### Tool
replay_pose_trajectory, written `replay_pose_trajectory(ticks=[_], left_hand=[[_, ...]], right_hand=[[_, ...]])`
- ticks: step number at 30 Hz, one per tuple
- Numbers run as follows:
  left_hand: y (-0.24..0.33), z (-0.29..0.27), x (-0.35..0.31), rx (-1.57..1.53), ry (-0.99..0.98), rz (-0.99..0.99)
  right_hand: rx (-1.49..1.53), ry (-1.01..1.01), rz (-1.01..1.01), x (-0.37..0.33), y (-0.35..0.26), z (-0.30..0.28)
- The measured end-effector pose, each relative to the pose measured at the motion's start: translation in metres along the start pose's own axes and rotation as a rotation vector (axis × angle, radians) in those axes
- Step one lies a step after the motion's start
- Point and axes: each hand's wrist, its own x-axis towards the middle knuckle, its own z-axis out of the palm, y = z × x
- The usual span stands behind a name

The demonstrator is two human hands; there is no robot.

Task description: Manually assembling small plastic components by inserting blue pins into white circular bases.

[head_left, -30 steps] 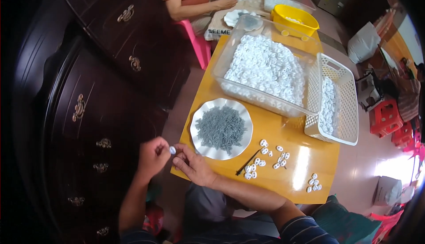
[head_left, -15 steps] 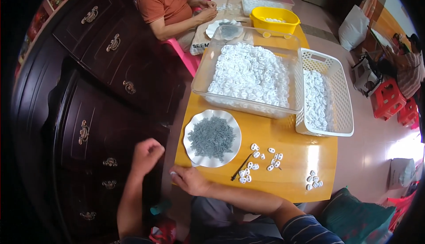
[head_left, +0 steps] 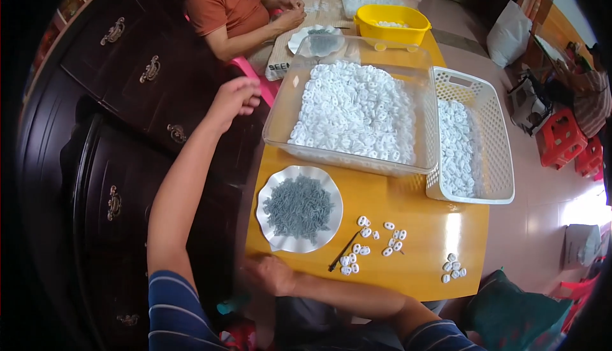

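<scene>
Dark cabinet [head_left: 131, 99] left of a yellow-brown counter [head_left: 427, 255]. Left hand [head_left: 234, 104] and right hand [head_left: 273, 276] well apart: left up beside the clear bin [head_left: 280, 121], fingers curled; right curled at the counter's near edge; cannot tell whether either grips anything. One pale piece [head_left: 295, 81] shows near the bin's left wall, support unclear. White pieces [head_left: 360, 112] heap inside; grey pieces [head_left: 298, 207] fill the fluted plate [head_left: 296, 245]. Step in hand, probably: handling single pieces. Next pick calls for a fine pinch.
</scene>
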Motion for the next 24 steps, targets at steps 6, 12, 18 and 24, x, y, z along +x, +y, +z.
replay_pose_trajectory(ticks=[6,12,18,24], left_hand=[[-0.004,0.045,0.108,-0.294,-0.034,0.007],[-0.01,0.08,0.169,-0.5,-0.423,0.071],[-0.015,0.079,0.207,-0.345,-0.556,0.079],[-0.011,0.122,0.226,-0.354,-0.46,0.091]], right_hand=[[-0.089,-0.205,-0.015,0.003,0.019,0.011],[-0.063,-0.071,-0.159,0.0,0.035,0.031],[-0.109,-0.275,-0.172,0.007,0.018,0.001],[-0.199,-0.234,-0.336,0.002,0.033,0.012]])
